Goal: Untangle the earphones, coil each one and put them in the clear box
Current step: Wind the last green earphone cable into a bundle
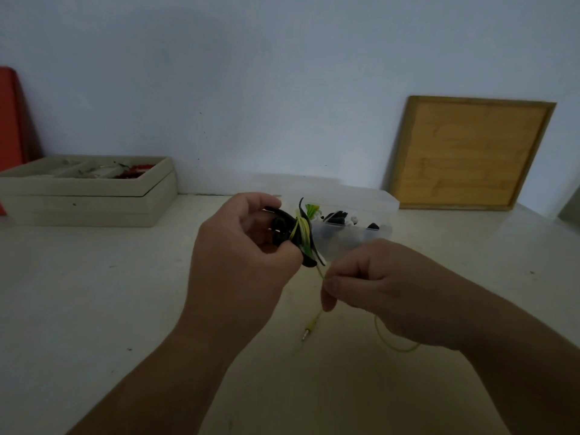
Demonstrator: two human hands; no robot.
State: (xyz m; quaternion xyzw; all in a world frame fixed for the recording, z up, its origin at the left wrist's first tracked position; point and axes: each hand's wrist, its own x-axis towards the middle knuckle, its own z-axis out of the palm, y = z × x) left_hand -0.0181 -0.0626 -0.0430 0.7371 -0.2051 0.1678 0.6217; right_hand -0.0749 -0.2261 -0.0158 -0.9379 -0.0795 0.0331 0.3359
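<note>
My left hand (238, 246) holds a small bundle of black earphones (284, 229) with a yellow-green cable (303, 232) wound around its middle. My right hand (373, 284) pinches the loose end of that yellow cable just below the bundle. From the pinch the cable drops to a yellow jack plug (309, 328) hanging above the table, and a loop of it (395, 343) shows under my right wrist. The clear box (354, 240) lies open just behind my hands, with black, white and green earphone parts (337, 216) inside. Its clear lid (332, 189) stands behind it.
A beige tray box (94, 196) with small items stands at the back left against the wall, with a red board (12, 120) behind it. A wooden framed board (470, 152) leans on the wall at the back right. All rests on a pale tabletop (94, 309).
</note>
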